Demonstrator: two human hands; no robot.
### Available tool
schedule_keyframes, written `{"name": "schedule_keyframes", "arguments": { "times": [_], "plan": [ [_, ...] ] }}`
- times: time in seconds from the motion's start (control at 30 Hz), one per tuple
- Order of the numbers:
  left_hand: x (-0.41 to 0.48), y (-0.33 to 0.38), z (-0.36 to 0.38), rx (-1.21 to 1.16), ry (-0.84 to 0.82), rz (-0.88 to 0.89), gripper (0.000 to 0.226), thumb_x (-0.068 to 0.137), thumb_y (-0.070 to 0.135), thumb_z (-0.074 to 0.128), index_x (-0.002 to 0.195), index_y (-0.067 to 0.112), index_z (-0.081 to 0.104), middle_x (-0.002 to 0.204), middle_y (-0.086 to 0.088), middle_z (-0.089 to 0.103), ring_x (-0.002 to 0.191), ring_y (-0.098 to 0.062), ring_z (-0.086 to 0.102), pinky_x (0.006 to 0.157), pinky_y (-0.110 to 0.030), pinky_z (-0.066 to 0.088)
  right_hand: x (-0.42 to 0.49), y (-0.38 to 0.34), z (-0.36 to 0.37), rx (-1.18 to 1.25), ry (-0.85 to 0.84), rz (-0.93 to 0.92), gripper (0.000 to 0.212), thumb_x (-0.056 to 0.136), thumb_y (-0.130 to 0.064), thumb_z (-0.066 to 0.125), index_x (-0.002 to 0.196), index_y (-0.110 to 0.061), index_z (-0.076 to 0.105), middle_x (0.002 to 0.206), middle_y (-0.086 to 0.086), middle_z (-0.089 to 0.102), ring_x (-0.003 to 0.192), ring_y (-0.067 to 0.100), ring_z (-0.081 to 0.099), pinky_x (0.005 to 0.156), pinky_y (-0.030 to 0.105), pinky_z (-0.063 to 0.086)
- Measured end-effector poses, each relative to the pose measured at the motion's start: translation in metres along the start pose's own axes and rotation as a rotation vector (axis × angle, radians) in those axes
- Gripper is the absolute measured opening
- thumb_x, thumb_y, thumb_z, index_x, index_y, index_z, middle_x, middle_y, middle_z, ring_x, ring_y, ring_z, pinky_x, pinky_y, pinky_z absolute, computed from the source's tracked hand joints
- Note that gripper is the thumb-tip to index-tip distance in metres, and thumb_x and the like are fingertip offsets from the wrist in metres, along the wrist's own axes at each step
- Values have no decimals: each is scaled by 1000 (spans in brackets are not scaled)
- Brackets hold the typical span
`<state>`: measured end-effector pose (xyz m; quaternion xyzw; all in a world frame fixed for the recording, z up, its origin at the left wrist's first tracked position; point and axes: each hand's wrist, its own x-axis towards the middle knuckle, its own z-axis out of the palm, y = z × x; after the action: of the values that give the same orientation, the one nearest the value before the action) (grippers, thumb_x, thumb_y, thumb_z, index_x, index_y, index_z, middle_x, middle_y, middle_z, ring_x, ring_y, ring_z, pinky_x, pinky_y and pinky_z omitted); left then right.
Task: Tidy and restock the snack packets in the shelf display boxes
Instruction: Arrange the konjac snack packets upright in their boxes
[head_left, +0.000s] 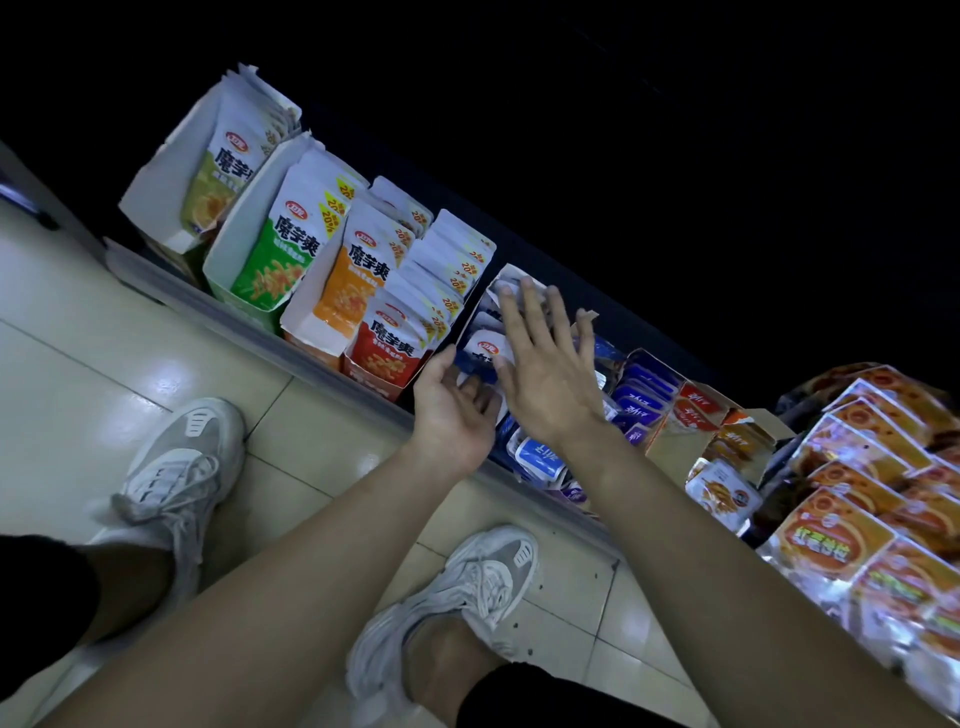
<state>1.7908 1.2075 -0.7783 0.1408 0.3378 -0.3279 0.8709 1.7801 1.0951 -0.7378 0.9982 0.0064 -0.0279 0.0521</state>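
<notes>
Well, over pale floor tiles (104, 338) and a dim low shelf (208, 306), I see my right hand (545, 374) spread open over the blue-and-white packets (488, 348) (their display box (506, 273) reaches its twelve o'clock), my left hand (452, 410) at eight o'clock, fingers curled, grip unclear.

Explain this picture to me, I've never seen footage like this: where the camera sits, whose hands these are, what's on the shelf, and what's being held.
It is one picture from a wide-angle camera worn on a person's head, looking down; no machine is involved. The bare arms and the shoes are the wearer's. A low shelf holds open display boxes of snack packets: green packets, orange packets, red packets, then blue-and-white packets. The right hand is spread flat over the blue-and-white ones, fingers straight. The left hand cups that box's front end, fingers curled; whether it grips anything is unclear. Larger orange packs lie on the right.
</notes>
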Motion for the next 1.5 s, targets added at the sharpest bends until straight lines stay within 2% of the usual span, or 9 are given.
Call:
{"name": "schedule_keyframes", "arguments": {
  "times": [0.17, 0.43, 0.63, 0.9, 1.03, 1.13, 1.23, 1.37, 1.5],
  "plan": [
    [-2, 0, 2, 45, 14, -6, 37, 89, 36, 64, 122, 18, 64, 124, -5, 57, 113, -19, 55, 110, -29, 38, 10, 9, -13, -13, 146, 54, 74, 93, -36, 57, 156, -22, 20, 155, 6, 36, 140, 30, 35, 110, 52, 25],
    [-10, 0, 9, 134, 48, 44, 45, 94, 30, 60, 137, 16, 56, 135, -8, 57, 132, -17, 46, 112, -31, 32, 14, 12, -5, 87, 132, 190, 78, 82, -37, 76, 149, -22, 39, 143, 6, 46, 118, 30, 56, 102, 42, 34],
    [-22, -3, 15, 148, 164, 86, 35, 98, 28, 56, 129, 13, 55, 121, -11, 62, 126, -21, 53, 111, -29, 37, 14, 28, -11, 534, 152, 129, 62, 96, -38, 60, 151, -22, 38, 146, 4, 46, 133, 23, 44, 113, 45, 34],
    [-32, -5, 15, 108, 131, 99, 37, 101, 31, 51, 132, 11, 55, 142, -15, 50, 136, -24, 45, 112, -30, 34, 14, 18, 0, 130, 95, 188, 78, 88, -43, 68, 154, -25, 31, 156, 8, 36, 135, 33, 40, 106, 48, 33],
    [-32, -1, 15, 118, 57, 83, 26, 102, 34, 46, 119, 19, 59, 150, -14, 43, 146, -24, 34, 121, -34, 25, -1, 10, 1, 58, 248, 0, 62, 99, -42, 51, 154, -20, 31, 161, 7, 27, 144, 33, 30, 113, 50, 26],
    [-30, 0, 13, 100, 42, 67, 25, 100, 36, 47, 111, 20, 62, 138, -12, 53, 139, -25, 45, 120, -37, 31, -13, 6, 6, 24, 142, -13, 64, 102, -47, 39, 157, -20, 20, 165, -1, 15, 150, 30, 15, 118, 53, 17],
    [-31, 0, 14, 122, 44, 74, 48, 99, 40, 46, 143, 19, 47, 151, -14, 42, 145, -25, 36, 123, -39, 24, -11, 10, 4, 93, 67, 56, 63, 103, -50, 33, 158, -23, 17, 166, -6, 9, 151, 28, 8, 116, 47, 8],
    [-31, 0, 14, 135, 59, 73, 62, 99, 41, 47, 155, 18, 32, 159, -17, 30, 148, -29, 29, 123, -38, 22, -2, 27, -12, 358, 337, 157, 39, 97, -28, 57, 135, -18, 57, 121, 3, 65, 114, 26, 54, 93, 35, 29],
    [-31, -1, 15, 144, 63, 77, 63, 99, 42, 47, 156, 18, 31, 159, -17, 32, 147, -29, 32, 123, -38, 24, 11, 44, -17, 450, 269, 142, 12, 88, -18, 73, 98, -14, 75, 94, 2, 67, 94, 24, 58, 81, 43, 53]
  ]
}}
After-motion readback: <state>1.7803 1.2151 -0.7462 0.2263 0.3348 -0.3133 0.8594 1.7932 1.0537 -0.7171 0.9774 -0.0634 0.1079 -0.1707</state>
